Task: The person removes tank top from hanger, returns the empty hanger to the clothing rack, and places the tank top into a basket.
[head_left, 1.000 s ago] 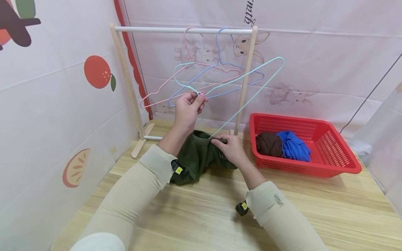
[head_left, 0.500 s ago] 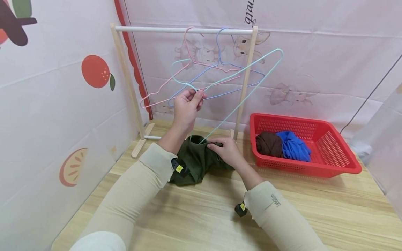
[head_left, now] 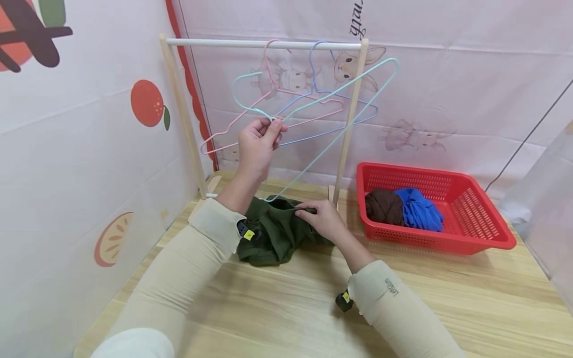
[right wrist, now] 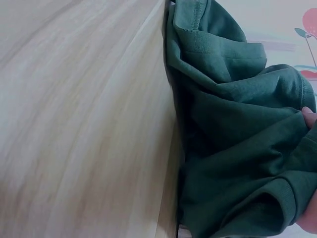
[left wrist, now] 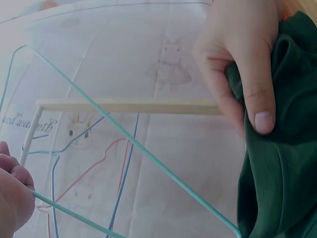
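Note:
My left hand (head_left: 259, 141) pinches a mint-green clothes hanger (head_left: 235, 89) at the base of its hook, holding it tilted in the air. One arm of the hanger points up to the right. Its other corner dips down to the opening of a dark green shirt (head_left: 273, 228) bunched on the table. With thumb and fingers, my right hand (head_left: 323, 216) grips the edge of that opening. In the left wrist view, the hanger's corner sits right at the ribbed edge of the shirt (left wrist: 292, 163). Folds of cloth mostly hide the right hand in the right wrist view.
Behind the hands stands a small wooden clothes rack (head_left: 351, 109) with a white rail (head_left: 215, 43). A pink hanger (head_left: 233, 122) and a blue hanger (head_left: 313, 64) hang from it. At right, a red basket (head_left: 483, 214) contains brown cloth (head_left: 384, 206) and blue cloth (head_left: 421, 209).
My left hand has moved up and left with the mint-green hanger, bringing its lower corner leftward along the shirt's opening. The right hand keeps its grip on the shirt, shifted slightly left.

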A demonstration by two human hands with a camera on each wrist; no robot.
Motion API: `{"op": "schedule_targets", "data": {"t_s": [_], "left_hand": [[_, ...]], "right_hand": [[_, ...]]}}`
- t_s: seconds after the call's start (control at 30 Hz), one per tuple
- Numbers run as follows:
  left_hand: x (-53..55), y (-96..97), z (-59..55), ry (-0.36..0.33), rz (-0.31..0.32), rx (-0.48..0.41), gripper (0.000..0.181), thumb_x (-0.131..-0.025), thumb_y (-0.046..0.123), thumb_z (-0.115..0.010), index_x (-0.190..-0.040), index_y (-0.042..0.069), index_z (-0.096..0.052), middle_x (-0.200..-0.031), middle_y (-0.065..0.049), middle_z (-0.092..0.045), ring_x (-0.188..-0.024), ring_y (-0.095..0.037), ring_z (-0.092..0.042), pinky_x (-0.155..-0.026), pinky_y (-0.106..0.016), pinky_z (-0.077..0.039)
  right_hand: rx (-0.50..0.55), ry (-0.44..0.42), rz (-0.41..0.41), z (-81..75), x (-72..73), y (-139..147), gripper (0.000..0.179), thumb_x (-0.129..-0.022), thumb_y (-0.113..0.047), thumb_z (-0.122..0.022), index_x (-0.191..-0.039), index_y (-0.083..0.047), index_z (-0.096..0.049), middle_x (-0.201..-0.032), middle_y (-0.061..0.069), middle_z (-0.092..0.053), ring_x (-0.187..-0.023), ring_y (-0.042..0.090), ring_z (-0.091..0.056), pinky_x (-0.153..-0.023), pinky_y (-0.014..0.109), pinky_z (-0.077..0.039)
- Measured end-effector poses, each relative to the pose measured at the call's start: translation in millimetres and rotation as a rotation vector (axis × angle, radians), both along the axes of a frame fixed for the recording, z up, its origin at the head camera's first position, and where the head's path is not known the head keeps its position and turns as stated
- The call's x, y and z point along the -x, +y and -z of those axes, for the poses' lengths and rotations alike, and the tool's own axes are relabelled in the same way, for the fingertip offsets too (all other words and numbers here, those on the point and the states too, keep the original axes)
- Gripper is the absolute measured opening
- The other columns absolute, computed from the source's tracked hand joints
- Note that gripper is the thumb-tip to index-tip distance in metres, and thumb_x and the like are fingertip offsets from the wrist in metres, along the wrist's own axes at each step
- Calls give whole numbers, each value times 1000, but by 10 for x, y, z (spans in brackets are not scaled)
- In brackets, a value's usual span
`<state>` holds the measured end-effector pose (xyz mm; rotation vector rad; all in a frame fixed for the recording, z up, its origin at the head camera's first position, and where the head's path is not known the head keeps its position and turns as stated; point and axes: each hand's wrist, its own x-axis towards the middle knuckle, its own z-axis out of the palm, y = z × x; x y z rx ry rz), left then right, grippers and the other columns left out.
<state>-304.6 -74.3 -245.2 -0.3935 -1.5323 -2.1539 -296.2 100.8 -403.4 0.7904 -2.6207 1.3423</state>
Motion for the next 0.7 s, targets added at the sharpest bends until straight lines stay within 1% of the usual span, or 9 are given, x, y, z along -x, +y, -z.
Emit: {"op": "schedule_targets", "data": {"t_s": [0.13,0.23,0.33,0.43,0.5,0.6,0.7], "left_hand": [[13,-63,-10,29,-31,32,16,-95,7,-64,-96,-8,-65,-72,-1,-67,-57,-9,-48,-51,-16,-37],[23,-115,-19,50,-67,72,15,-94,8,-64,-95,-7,-66,-71,0,-67,-57,-10,-47,-51,-17,-36],[46,-180,-28,66,-115,123,13,-95,7,-64,-92,-6,-68,-70,0,-67,-56,-9,-46,-51,-17,-35],[50,-251,-59,78,-196,218,15,-96,9,-63,-89,-3,-69,-72,0,-67,-57,-9,-45,-52,-18,-34],[42,-303,-87,95,-268,304,19,-97,12,-62,-87,-3,-70,-75,-1,-67,-58,-9,-45,-54,-19,-36],[20,-384,-141,108,-372,422,23,-99,14,-60,-85,-2,-69,-77,-2,-66,-58,-8,-42,-55,-20,-35],[-1,-470,-200,119,-446,484,27,-100,15,-58,-84,-4,-66,-75,-3,-64,-57,-8,-39,-54,-21,-31]], "right_hand": [[-11,-6,12,3,6,16,17,-90,-24,-73,-105,-16,-78,-111,4,-74,-109,20,-67,-96,40,-52],[-10,-7,15,-1,8,26,17,-90,-24,-73,-105,-16,-78,-111,5,-74,-110,20,-67,-96,41,-52],[-10,-14,17,1,12,34,17,-90,-24,-73,-104,-16,-78,-111,4,-74,-109,20,-67,-97,41,-51],[-13,-23,17,4,10,42,18,-90,-25,-72,-105,-16,-77,-112,4,-73,-110,20,-67,-97,41,-51],[-15,-30,17,5,7,46,18,-91,-26,-72,-105,-16,-77,-113,4,-73,-111,21,-67,-97,41,-51],[-17,-40,20,2,1,52,18,-91,-26,-72,-106,-17,-77,-114,5,-73,-112,21,-66,-97,42,-51],[-24,-49,28,2,3,55,19,-91,-27,-72,-106,-17,-77,-115,5,-72,-113,22,-66,-97,42,-51]]}}
